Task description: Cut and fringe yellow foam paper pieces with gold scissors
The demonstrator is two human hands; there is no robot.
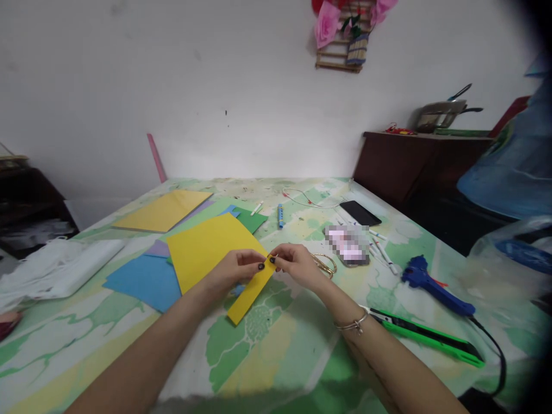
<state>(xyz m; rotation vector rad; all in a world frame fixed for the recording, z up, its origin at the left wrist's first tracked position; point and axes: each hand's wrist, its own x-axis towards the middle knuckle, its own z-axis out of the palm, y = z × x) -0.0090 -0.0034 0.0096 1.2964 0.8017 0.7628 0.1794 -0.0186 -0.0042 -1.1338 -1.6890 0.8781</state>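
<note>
A narrow yellow paper strip (pixel 249 298) slants down towards me at the middle of the table. Its upper end is pinched between the thumb and fingers of my right hand (pixel 295 261). My left hand (pixel 239 267) grips the same strip by its left edge, just below, thumb pressed on it. Behind my left hand lies a large yellow sheet (pixel 211 244), partly covered by the fingers. Gold-handled scissors (pixel 325 264) rest beside my right hand, their blades hidden by it. Blue sheets (pixel 144 279) stick out from under the yellow sheet on the left.
Right of my forearm lie a green utility knife (pixel 431 336) and a blue glue gun (pixel 435 287) with a cord. Further back are a dark phone (pixel 360 213), a blurred-out phone (pixel 347 244), white pens (pixel 383 256) and a blue tube (pixel 280 215). White material (pixel 60 267) lies left.
</note>
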